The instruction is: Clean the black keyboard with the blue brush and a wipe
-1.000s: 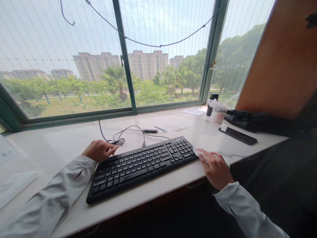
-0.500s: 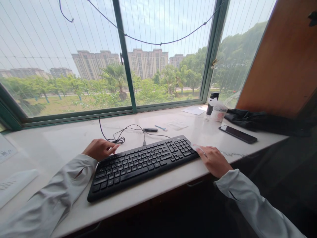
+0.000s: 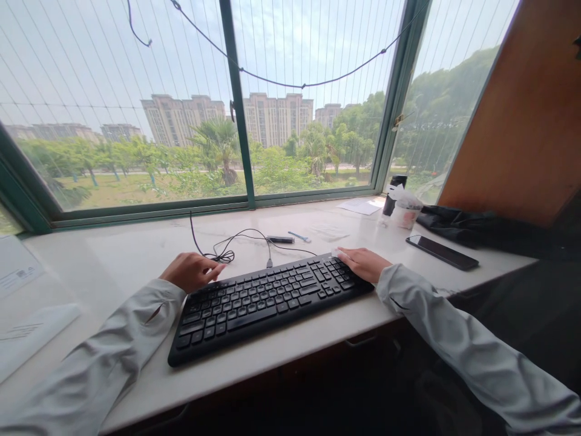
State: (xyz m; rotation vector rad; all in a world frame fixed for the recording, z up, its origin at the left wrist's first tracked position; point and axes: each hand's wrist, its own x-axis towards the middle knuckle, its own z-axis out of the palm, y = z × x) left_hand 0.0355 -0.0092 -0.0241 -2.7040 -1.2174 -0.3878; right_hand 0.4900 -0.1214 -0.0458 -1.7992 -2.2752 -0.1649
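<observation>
A black keyboard (image 3: pixel 267 303) lies at a slant on the pale countertop. My left hand (image 3: pixel 189 272) is at its far left corner, fingers curled against the back edge; the grip underneath is partly hidden. With fingers closed on a small white wipe (image 3: pixel 336 252), my right hand (image 3: pixel 364 264) presses down at the far right corner, over the number pad. Only a bit of the wipe shows past the fingertips. Behind the keyboard its thin black cable (image 3: pixel 226 257) lies in a loose coil, the USB plug (image 3: pixel 269 263) close to the back edge.
Behind the keyboard lie a black pen-like stick (image 3: pixel 280 240) and a small blue-and-white tool (image 3: pixel 298 237). To the right are a phone (image 3: pixel 442 252), a plastic cup (image 3: pixel 405 215), a black cylinder (image 3: pixel 394 192) and dark cloth (image 3: pixel 476 227). Papers (image 3: pixel 39 333) lie at left; a window runs behind.
My right hand has moved with the wipe from the keyboard's right end to its far right corner. My left hand stays at the far left corner. The view has shifted slightly.
</observation>
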